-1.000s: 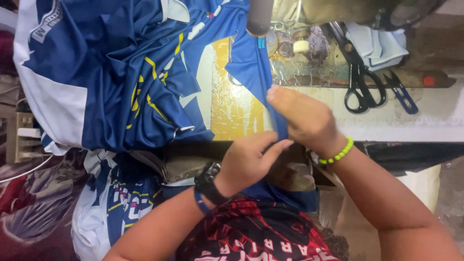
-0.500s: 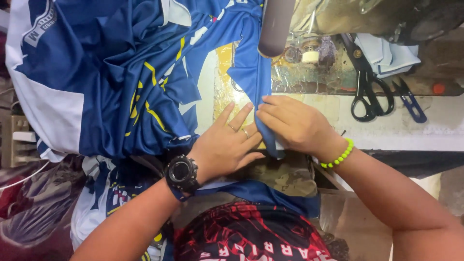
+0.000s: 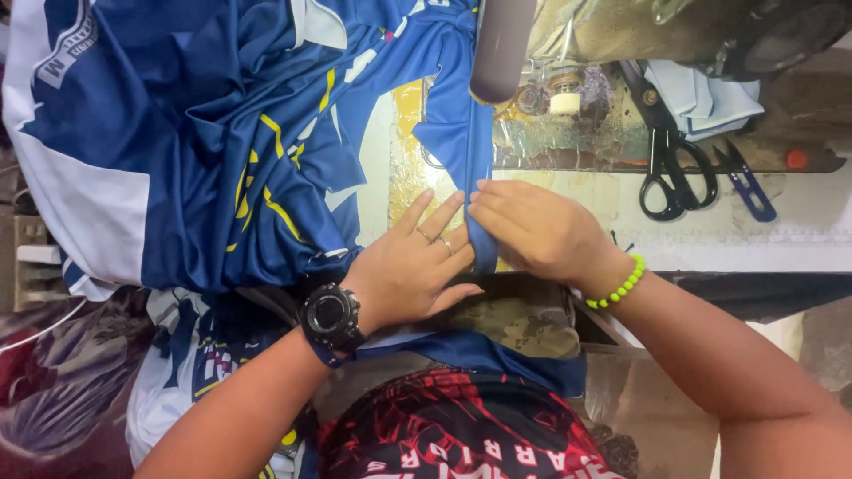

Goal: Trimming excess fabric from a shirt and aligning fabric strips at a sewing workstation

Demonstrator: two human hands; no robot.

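Note:
A blue sports jersey (image 3: 222,151) with white and yellow markings is spread over the left of a sewing table (image 3: 799,239). A narrow blue strip of its fabric (image 3: 475,177) runs from under the sewing machine arm (image 3: 501,44) toward me. My left hand (image 3: 413,262), with rings and a black watch on the wrist, lies flat on the table just left of the strip, fingers apart. My right hand (image 3: 541,232), with a green bead bracelet, presses on the strip from its right side, fingertips on the fabric.
Black scissors (image 3: 666,155) and small blue snips (image 3: 750,186) lie on the table to the right, next to folded pale cloth (image 3: 706,98). A thread spool (image 3: 565,99) sits by the machine. More jerseys (image 3: 177,372) hang at lower left.
My left hand has come up from the table's edge and spread flat beside the strip. Both hands have shifted slightly along the blue strip, and the view has drifted a little.

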